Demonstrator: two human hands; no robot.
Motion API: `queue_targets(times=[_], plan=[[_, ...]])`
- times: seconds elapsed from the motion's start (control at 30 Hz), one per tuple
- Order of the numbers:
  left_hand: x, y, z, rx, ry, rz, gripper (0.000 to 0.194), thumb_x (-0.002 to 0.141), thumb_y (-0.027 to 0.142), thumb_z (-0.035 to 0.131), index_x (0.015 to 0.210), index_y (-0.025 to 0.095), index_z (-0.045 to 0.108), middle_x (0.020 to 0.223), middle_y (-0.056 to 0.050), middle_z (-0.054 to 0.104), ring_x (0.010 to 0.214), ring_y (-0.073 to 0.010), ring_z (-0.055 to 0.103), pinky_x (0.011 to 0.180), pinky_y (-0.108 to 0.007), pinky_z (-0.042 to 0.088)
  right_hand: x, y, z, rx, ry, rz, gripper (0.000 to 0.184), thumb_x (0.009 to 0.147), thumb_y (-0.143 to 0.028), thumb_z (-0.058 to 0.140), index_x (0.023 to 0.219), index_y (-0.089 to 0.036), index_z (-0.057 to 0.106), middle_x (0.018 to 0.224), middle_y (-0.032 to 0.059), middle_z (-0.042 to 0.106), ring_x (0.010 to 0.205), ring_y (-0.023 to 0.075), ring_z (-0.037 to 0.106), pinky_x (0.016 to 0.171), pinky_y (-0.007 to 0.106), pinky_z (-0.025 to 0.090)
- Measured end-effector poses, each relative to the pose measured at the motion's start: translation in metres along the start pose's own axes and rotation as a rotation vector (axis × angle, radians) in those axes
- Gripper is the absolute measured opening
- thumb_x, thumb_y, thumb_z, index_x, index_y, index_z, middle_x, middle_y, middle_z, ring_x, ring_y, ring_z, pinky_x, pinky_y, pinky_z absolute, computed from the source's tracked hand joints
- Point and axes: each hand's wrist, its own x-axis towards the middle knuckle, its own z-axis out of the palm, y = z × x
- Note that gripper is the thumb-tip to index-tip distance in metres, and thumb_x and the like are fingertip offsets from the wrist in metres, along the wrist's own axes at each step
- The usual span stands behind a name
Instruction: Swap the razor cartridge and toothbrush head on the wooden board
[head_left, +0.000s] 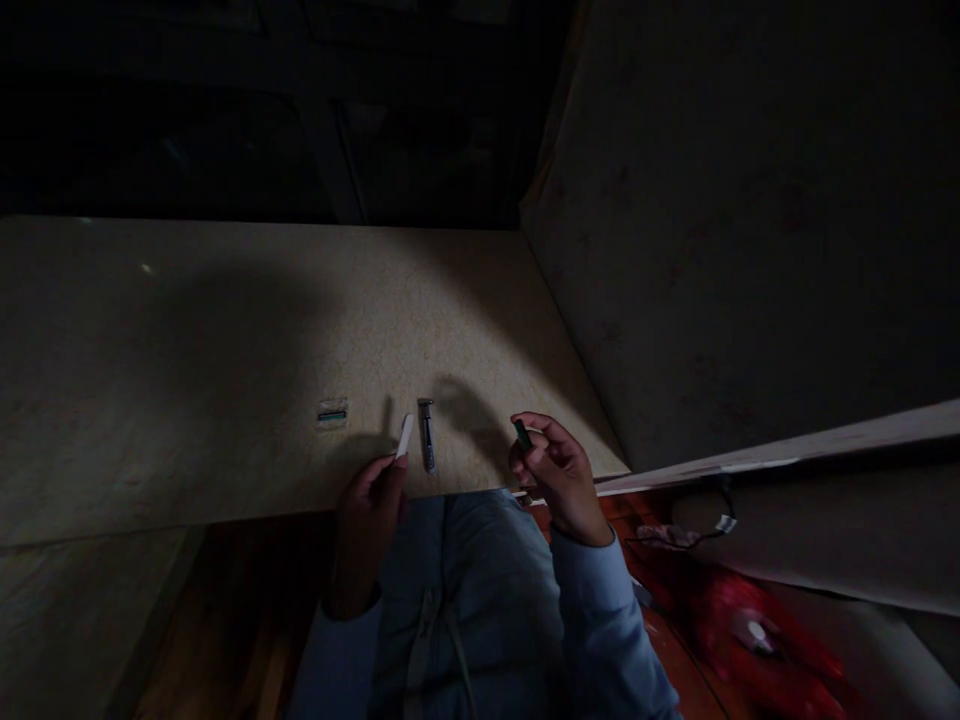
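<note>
My left hand (373, 492) pinches a slim white stick (405, 436) between thumb and fingers, its free end pointing up and away from me. A small dark green piece (523, 434) is held in the fingertips of my right hand (556, 468), just above the table's front edge; the dim light hides its exact kind. Between the hands, a razor (428, 437) with a dark, silver-edged handle lies on the table, head toward the far side. Left of it rests a small clear plastic packet (333, 414) with a dark greenish strip inside.
The pale stone-patterned table (247, 350) meets a wall panel (735, 260) on the right. Dark window panes (187, 150) stand behind it. On the floor at lower right are a red plastic bag (772, 640) and a dark cable with a white tag (725, 523).
</note>
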Motion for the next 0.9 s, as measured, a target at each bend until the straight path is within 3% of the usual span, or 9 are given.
queue_targets(times=[0.2,0.43,0.53,0.7,0.9], plan=[[0.002,-0.003,0.002,0.067,0.016,0.003,0.058,0.075,0.069,0.063,0.097,0.016,0.074,0.063,-0.002,0.063,0.054,-0.0176,0.056,0.051,-0.028,0.046,-0.012,-0.002,-0.026,-0.128,0.116,0.075,0.046,0.076,-0.037,0.083,0.115,-0.021,0.063,0.072,-0.0028,0.065,0.059,0.0134,0.062,0.058,0.027,0.05],[0.007,-0.004,0.003,0.083,0.063,0.037,0.058,0.074,0.069,0.064,0.096,0.017,0.076,0.07,-0.006,0.07,0.061,-0.0209,0.062,0.056,-0.03,0.049,-0.017,-0.009,-0.073,-0.352,0.258,0.054,0.05,0.074,-0.04,0.084,0.115,-0.021,0.062,0.076,-0.0015,0.067,0.066,0.0151,0.064,0.061,0.028,0.052],[0.017,-0.003,0.006,0.066,0.107,0.079,0.055,0.072,0.067,0.066,0.094,0.018,0.075,0.075,-0.007,0.073,0.07,-0.0233,0.066,0.062,-0.031,0.051,-0.011,-0.013,-0.092,-0.515,0.287,0.035,0.054,0.071,-0.044,0.085,0.114,-0.019,0.063,0.078,0.0024,0.07,0.071,0.0185,0.067,0.066,0.03,0.053],[0.042,-0.001,0.015,0.091,0.149,0.127,0.049,0.073,0.063,0.062,0.091,0.018,0.074,0.068,-0.005,0.07,0.063,-0.021,0.063,0.059,-0.03,0.048,0.002,-0.011,-0.119,-0.829,0.284,0.018,0.056,0.078,-0.052,0.075,0.119,-0.015,0.064,0.082,0.0068,0.073,0.075,0.0236,0.069,0.068,0.034,0.052],[0.051,-0.008,0.022,0.25,0.218,0.193,0.047,0.08,0.061,0.057,0.092,0.02,0.075,0.079,-0.008,0.075,0.077,-0.0255,0.07,0.067,-0.032,0.049,0.017,-0.009,-0.127,-1.258,0.289,0.044,0.04,0.084,-0.036,0.067,0.119,-0.017,0.068,0.103,0.0121,0.075,0.093,0.0288,0.07,0.079,0.037,0.051]])
